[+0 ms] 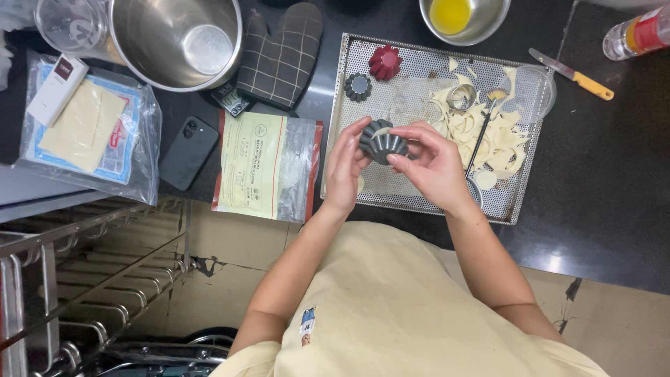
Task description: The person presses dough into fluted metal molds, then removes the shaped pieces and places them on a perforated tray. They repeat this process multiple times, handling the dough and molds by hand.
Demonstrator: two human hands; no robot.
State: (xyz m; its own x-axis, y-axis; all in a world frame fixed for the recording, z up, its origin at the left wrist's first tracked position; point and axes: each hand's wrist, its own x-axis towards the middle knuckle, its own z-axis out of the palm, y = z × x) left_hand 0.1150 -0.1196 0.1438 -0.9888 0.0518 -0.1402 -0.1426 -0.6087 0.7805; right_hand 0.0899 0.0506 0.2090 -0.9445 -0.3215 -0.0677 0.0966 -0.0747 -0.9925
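above the perforated tray (391,192), both hands (left hand (347,167), right hand (434,164)) cup a fluted mould (383,143).

A glossy black stone countertop (600,188) catches overhead light. Below its left end stands a metal wire rack (84,279); beside that, a tan cracked floor (223,258).

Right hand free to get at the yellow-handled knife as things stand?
Probably not at once: the right hand and left hand both grip the dark fluted mould. The knife lies uncovered on the counter beyond the tray.
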